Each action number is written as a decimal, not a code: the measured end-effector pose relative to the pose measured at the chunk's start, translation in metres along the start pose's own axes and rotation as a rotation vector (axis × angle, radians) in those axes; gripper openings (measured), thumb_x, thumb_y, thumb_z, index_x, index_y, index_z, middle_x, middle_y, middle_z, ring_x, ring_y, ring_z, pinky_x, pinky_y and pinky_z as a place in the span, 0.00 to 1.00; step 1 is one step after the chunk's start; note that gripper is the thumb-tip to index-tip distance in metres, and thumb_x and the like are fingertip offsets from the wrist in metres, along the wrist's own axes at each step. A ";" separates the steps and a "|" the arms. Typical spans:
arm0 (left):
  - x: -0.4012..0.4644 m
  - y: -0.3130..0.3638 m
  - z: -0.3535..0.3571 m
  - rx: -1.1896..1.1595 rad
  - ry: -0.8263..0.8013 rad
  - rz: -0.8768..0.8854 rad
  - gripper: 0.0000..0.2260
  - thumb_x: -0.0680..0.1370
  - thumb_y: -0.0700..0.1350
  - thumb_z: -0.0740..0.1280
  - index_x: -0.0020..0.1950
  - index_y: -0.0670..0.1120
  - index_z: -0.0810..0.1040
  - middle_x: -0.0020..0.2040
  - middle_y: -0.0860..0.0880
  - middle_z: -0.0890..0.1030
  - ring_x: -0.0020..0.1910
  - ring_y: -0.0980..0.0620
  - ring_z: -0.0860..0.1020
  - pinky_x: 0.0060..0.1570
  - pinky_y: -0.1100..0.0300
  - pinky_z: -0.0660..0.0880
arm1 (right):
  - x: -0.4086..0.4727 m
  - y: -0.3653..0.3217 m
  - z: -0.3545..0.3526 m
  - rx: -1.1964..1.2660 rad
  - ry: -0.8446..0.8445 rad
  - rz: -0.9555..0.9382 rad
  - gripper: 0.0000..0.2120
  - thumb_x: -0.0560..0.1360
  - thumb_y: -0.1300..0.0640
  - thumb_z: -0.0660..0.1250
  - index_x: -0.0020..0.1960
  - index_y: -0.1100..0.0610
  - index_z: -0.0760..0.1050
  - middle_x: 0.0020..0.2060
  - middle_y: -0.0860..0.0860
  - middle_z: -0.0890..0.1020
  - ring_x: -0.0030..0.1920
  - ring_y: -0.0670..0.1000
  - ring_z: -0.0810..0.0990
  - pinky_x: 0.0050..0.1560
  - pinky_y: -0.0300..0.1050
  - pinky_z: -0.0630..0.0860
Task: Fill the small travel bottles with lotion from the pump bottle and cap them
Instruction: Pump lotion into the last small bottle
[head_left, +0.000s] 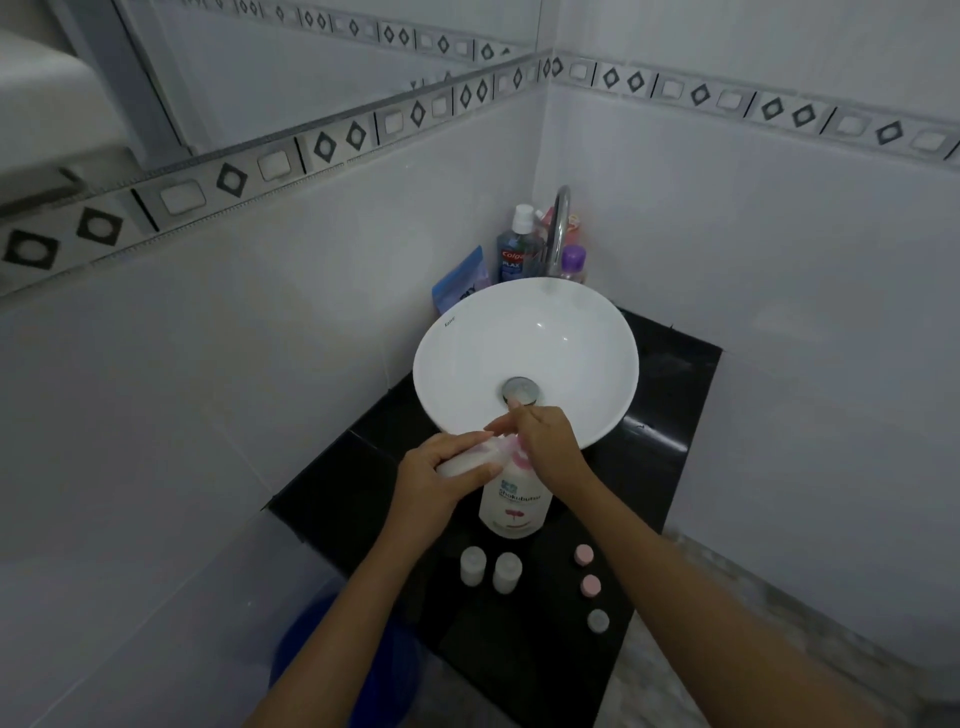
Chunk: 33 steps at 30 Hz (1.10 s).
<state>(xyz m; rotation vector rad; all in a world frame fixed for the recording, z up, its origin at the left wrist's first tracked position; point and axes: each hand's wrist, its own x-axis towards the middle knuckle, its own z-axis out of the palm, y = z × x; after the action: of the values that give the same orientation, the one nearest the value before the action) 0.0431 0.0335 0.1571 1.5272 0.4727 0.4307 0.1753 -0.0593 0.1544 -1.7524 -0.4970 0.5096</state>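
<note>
Left hand (441, 480) fingers grasp a tilted travel bottle (470, 460) at the pump bottle's (514, 506) spout; right hand (545, 441) fingers press the pump: keep mouth under nozzle, press slowly.

Counts on the black bench (670, 395)

One pump bottle (514, 506), three travel bottles (472, 565) (507, 571) (467, 460), three loose caps (584, 555) (590, 585) (598, 620), one basin (524, 332).

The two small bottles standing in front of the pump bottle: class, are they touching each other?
Apart. The head view shows a dark strip of countertop between the left small bottle and the right small bottle.
</note>
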 end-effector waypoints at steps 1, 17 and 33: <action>0.000 -0.001 0.000 -0.005 0.000 -0.010 0.15 0.69 0.37 0.74 0.56 0.42 0.82 0.55 0.46 0.82 0.54 0.53 0.80 0.51 0.63 0.78 | -0.001 0.001 0.000 -0.023 -0.007 -0.003 0.22 0.80 0.54 0.57 0.32 0.49 0.82 0.28 0.42 0.82 0.33 0.39 0.78 0.34 0.28 0.72; -0.001 -0.001 -0.007 0.107 -0.013 0.034 0.18 0.69 0.39 0.76 0.58 0.45 0.81 0.54 0.47 0.81 0.53 0.52 0.79 0.50 0.61 0.78 | 0.003 -0.015 -0.008 -0.076 -0.055 0.002 0.18 0.79 0.51 0.58 0.40 0.55 0.83 0.37 0.48 0.84 0.36 0.40 0.81 0.41 0.33 0.71; -0.009 0.002 -0.017 0.229 0.023 0.100 0.14 0.73 0.38 0.72 0.57 0.47 0.77 0.54 0.51 0.76 0.51 0.59 0.76 0.45 0.72 0.74 | 0.004 -0.013 -0.007 -0.066 -0.060 0.004 0.18 0.80 0.53 0.57 0.38 0.56 0.82 0.34 0.47 0.83 0.31 0.39 0.81 0.43 0.39 0.72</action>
<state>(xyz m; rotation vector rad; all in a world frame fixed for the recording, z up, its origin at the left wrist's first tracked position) 0.0262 0.0429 0.1594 1.7745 0.4778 0.4849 0.1823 -0.0596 0.1684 -1.8055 -0.5583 0.5554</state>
